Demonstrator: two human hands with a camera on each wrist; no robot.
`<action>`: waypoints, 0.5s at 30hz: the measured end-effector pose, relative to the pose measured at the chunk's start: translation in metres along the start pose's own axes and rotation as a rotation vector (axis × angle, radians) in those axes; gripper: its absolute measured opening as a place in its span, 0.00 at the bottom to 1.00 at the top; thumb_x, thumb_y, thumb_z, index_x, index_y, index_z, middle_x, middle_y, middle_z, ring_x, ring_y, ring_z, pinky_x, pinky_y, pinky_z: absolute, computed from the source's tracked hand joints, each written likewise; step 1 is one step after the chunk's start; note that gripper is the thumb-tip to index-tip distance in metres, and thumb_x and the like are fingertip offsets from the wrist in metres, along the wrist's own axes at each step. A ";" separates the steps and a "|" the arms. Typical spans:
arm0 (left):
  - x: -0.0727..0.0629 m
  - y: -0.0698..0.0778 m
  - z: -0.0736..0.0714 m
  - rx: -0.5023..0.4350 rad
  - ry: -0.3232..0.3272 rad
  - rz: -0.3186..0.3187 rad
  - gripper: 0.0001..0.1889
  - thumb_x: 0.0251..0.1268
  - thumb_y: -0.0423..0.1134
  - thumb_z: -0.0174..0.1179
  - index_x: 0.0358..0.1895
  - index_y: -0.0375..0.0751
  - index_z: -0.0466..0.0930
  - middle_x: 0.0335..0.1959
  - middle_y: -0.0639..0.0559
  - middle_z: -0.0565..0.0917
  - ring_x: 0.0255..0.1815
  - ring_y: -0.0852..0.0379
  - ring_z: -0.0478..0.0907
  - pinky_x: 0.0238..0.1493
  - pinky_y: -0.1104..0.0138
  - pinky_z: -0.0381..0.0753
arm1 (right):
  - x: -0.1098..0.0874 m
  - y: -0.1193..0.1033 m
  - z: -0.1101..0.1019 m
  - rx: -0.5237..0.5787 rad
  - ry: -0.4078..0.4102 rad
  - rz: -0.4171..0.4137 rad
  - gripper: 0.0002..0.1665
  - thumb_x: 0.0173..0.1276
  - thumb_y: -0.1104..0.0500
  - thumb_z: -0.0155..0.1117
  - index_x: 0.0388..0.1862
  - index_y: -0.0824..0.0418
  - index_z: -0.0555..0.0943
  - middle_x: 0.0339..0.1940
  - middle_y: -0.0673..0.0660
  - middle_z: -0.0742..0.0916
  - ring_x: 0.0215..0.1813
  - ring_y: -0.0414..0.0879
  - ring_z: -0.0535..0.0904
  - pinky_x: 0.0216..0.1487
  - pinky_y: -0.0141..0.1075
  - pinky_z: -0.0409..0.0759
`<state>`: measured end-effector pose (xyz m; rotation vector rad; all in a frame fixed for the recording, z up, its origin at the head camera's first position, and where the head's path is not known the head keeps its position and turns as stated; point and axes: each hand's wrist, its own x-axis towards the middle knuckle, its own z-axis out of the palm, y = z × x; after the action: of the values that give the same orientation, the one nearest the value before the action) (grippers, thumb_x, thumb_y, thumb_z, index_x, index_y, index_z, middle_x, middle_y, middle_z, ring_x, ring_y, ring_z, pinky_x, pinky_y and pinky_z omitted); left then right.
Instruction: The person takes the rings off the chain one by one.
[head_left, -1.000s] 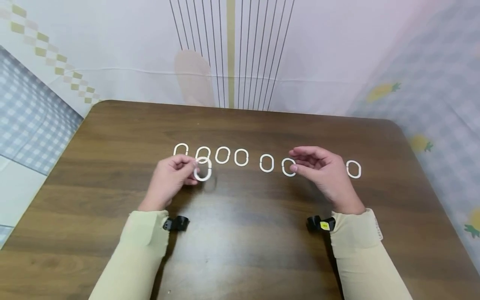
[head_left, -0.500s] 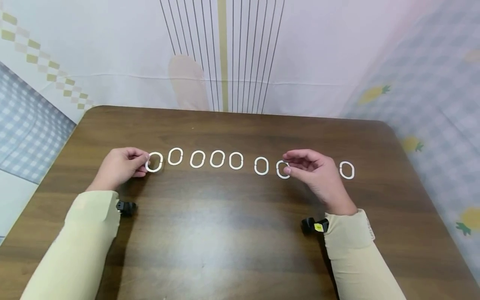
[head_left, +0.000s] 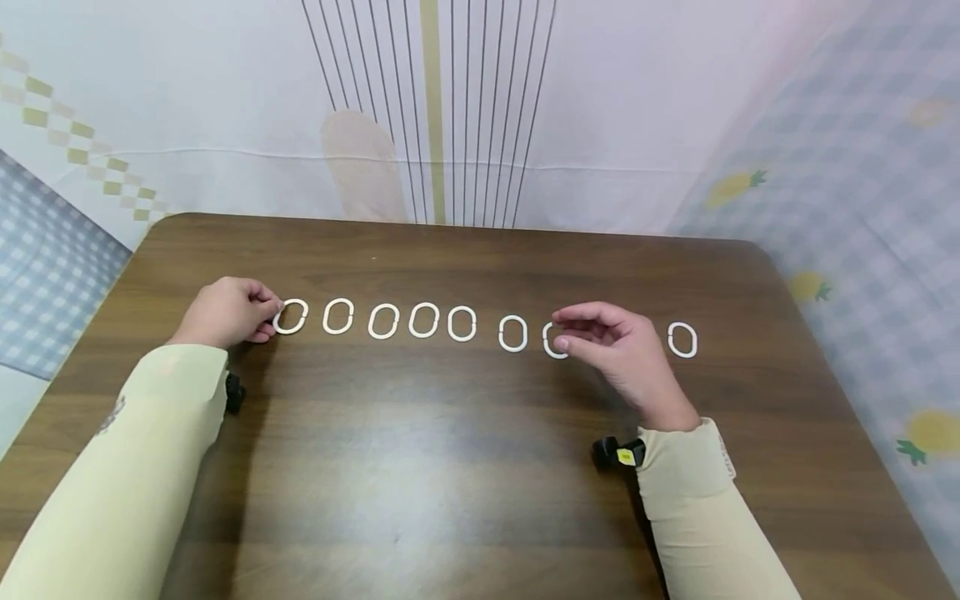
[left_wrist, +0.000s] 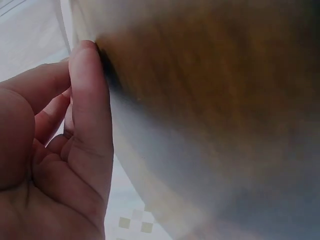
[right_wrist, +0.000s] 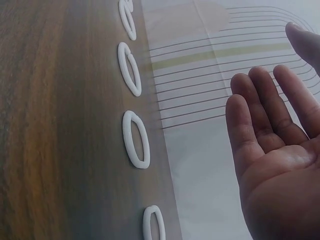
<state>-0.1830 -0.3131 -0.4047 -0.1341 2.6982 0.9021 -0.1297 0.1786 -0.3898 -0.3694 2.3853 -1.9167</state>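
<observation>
At the left end of a row of white oval rings, my left hand [head_left: 223, 313] pinches the edge of the leftmost oval ring [head_left: 302, 317] between thumb and fingers. The ring is right at the table surface. In the left wrist view the thumb and fingertips meet, and the ring is hidden behind them. Over the right part of the row, my right hand [head_left: 618, 350] hovers with fingers relaxed and apart, holding nothing. Its fingertips overlap another oval ring [head_left: 551, 353] in the head view. The right wrist view shows the palm and loose fingers beside several rings [right_wrist: 136, 140].
Several split oval rings lie in line across the brown wooden table [head_left: 405, 467], among them a middle ring [head_left: 424, 320] and a far-right ring [head_left: 682, 340] beyond my right hand. A patterned white cloth [head_left: 600, 108] hangs behind the table's far edge.
My left hand has carried a raised oval ring leftward and lowered it to the table at the row's left end. My right hand has barely moved; the head view has shifted slightly.
</observation>
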 end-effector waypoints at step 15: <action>-0.001 0.000 0.000 0.141 0.073 0.037 0.14 0.74 0.43 0.54 0.39 0.35 0.82 0.22 0.53 0.82 0.25 0.55 0.78 0.33 0.61 0.71 | 0.002 -0.002 0.001 0.013 -0.003 -0.008 0.19 0.61 0.65 0.76 0.51 0.66 0.85 0.49 0.67 0.87 0.47 0.48 0.85 0.48 0.32 0.84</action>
<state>-0.1820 -0.3133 -0.4039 -0.0890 2.8298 0.7269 -0.1311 0.1764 -0.3880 -0.3811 2.3715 -1.9328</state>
